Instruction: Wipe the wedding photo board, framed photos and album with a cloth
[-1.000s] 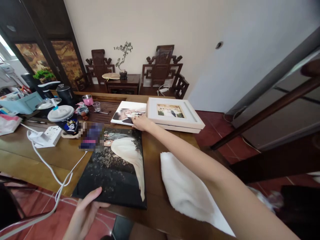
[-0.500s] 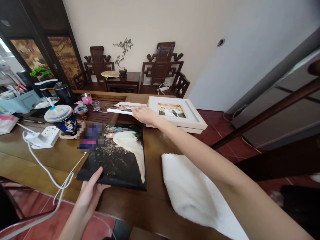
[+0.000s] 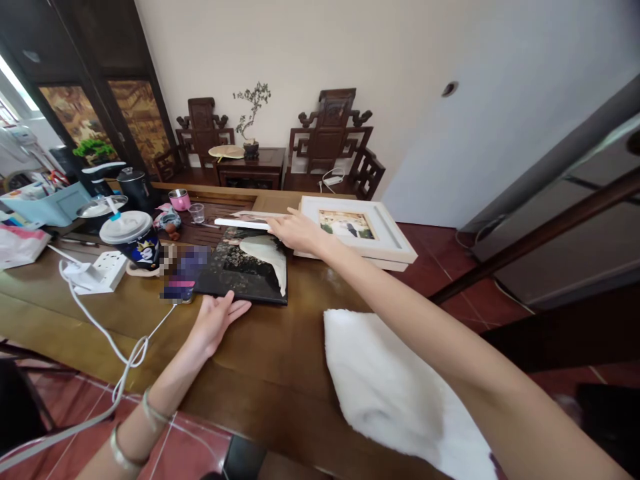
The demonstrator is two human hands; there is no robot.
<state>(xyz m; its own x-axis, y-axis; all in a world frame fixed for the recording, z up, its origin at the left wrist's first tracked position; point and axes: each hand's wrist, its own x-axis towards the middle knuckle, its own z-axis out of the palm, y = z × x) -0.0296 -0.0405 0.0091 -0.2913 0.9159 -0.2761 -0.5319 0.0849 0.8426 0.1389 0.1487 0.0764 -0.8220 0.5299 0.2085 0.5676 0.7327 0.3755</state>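
Observation:
My left hand (image 3: 217, 321) grips the near edge of a dark photo panel (image 3: 245, 270) that shows a figure in a long white dress. Its thumb lies on top and the other fingers reach beneath. The panel's far part is hidden under a white-edged photo panel (image 3: 243, 223), whose near edge is tilted up. My right hand (image 3: 296, 231) is closed on the right end of that white-edged panel. Just right of this hand, a white framed picture (image 3: 383, 230) lies on top of another pale frame. A folded white towel (image 3: 375, 380) rests below my right forearm.
On the wooden table (image 3: 280, 373) stand a lidded cup with a straw (image 3: 135, 237), a white power strip (image 3: 107, 270), a phone (image 3: 185, 270) on a cable, a pink cup (image 3: 179, 200) and a small clear cup (image 3: 197, 213). White cables (image 3: 133, 353) hang over the near edge.
My left hand has pushed the dark panel forward, so its far part now lies under the white-edged panel. My right hand has tilted the white-edged panel up at its near side.

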